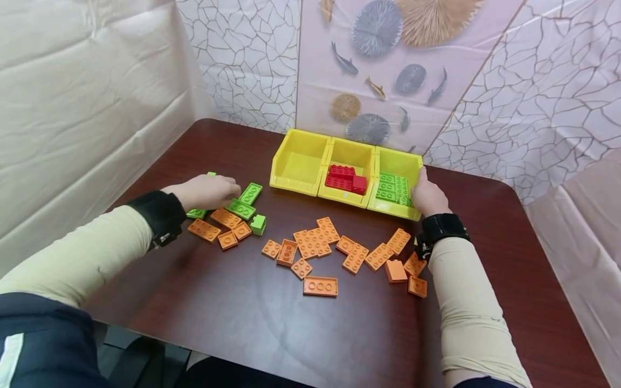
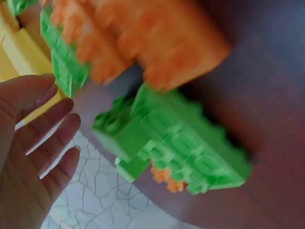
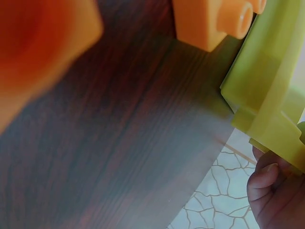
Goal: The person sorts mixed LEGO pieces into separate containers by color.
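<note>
My left hand (image 1: 204,191) is over the green bricks on the left of the table. Its fingers (image 2: 62,119) are spread and loosely bent, holding nothing, close to a green brick (image 2: 69,67) in the left wrist view. A flat green brick (image 1: 250,193), another green brick (image 1: 241,209) and a small green block (image 1: 259,224) lie just right of this hand. At the right end of the yellow bins, my right hand (image 1: 429,195) grips the side wall of the bin (image 1: 412,161) that contains green bricks (image 1: 394,188). Its curled fingers show beside the yellow plastic (image 3: 274,129) in the right wrist view.
The middle bin (image 1: 356,148) contains red bricks (image 1: 345,180); the left bin (image 1: 303,156) shows a bare floor. Many orange bricks (image 1: 315,242) lie across the table (image 1: 233,302), some near the right wrist. A patterned wall covering (image 1: 247,59) stands behind the table.
</note>
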`<action>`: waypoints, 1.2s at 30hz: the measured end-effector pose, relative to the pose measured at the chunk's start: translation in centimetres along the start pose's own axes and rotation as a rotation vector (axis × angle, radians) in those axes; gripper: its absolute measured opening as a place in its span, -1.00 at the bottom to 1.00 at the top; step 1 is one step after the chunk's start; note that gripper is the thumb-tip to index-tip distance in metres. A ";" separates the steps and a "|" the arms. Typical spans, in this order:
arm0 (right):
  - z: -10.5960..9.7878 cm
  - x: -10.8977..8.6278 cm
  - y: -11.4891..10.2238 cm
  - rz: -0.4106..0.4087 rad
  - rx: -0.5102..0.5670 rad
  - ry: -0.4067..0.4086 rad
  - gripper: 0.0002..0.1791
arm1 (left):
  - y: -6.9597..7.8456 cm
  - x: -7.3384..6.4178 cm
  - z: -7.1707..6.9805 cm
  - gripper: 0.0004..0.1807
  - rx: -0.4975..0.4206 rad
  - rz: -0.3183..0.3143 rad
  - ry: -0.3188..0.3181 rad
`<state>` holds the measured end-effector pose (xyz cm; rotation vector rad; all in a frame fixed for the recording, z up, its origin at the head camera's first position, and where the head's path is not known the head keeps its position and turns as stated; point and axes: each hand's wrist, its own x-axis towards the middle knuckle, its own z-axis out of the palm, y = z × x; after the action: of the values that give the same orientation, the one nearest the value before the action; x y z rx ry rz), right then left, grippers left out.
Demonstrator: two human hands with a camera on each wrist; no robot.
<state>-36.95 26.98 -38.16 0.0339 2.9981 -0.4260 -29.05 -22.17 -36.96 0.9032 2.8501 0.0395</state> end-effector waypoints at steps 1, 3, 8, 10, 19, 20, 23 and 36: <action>0.0 0.0 0.1 -0.002 0.000 0.002 -0.32 | 0.2 -0.2 0.2 -0.85 -0.004 0.020 -0.005; 0.0 0.2 0.3 -0.003 0.004 0.005 -0.32 | 0.6 -0.4 0.6 -0.79 -0.005 0.040 -0.011; 0.2 0.4 0.6 0.008 0.022 0.007 -0.32 | 1.4 -0.1 1.3 -0.74 -0.013 0.046 -0.010; 0.3 0.5 0.6 0.008 0.029 0.005 -0.32 | 1.6 0.0 1.5 -0.73 -0.010 0.033 -0.017; 0.7 0.6 0.5 0.010 0.042 0.005 -0.33 | 2.4 0.2 1.5 -0.60 -0.022 -0.048 -0.059; 0.7 0.6 0.5 0.009 0.037 0.007 -0.33 | 2.4 0.3 1.5 -0.61 -0.020 -0.050 -0.054; 0.5 0.6 0.7 0.009 0.030 0.010 -0.34 | 2.4 0.6 1.6 -0.67 0.003 -0.032 -0.029; 0.2 0.6 0.7 0.032 0.052 0.002 -0.33 | 2.6 1.0 0.7 -0.74 -0.017 0.003 0.011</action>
<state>-37.53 27.56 -38.60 0.0872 2.9829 -0.5013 -28.24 -19.46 -37.63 0.9063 2.8541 0.0686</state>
